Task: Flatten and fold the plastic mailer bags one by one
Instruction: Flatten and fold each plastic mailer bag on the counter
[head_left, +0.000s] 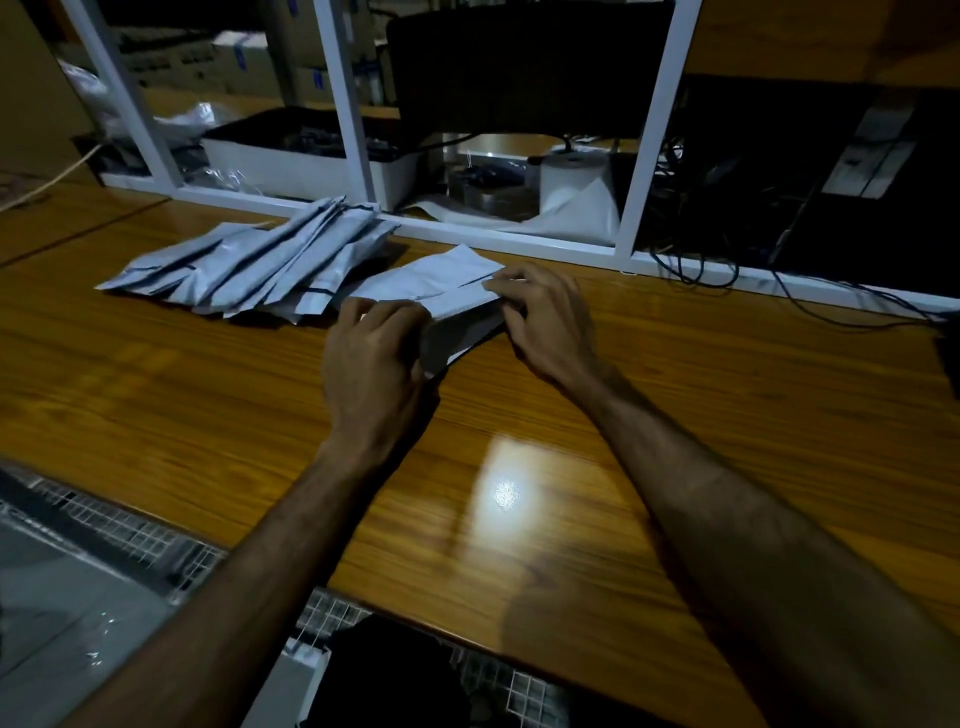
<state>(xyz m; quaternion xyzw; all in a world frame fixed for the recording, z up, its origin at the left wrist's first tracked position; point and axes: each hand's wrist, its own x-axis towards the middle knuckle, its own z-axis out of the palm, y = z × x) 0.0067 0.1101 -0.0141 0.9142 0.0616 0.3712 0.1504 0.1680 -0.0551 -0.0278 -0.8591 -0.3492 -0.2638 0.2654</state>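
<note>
1. The left hand (371, 358) curls its fingers (384, 317) round the near end of a white bag (441, 291).
2. The right hand (545, 322) pinches its far end.
3. The bag lies on the wooden desk (208, 405), just beside a pile of bags (260, 265).

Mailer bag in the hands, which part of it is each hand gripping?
The left hand pinches the bag at its near-left end; the right hand pinches its right end. The pile lies untouched.

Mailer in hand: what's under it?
Under the mailer, gripped by left hand and right hand, only wooden table shows; its covered patch can't be seen.
</note>
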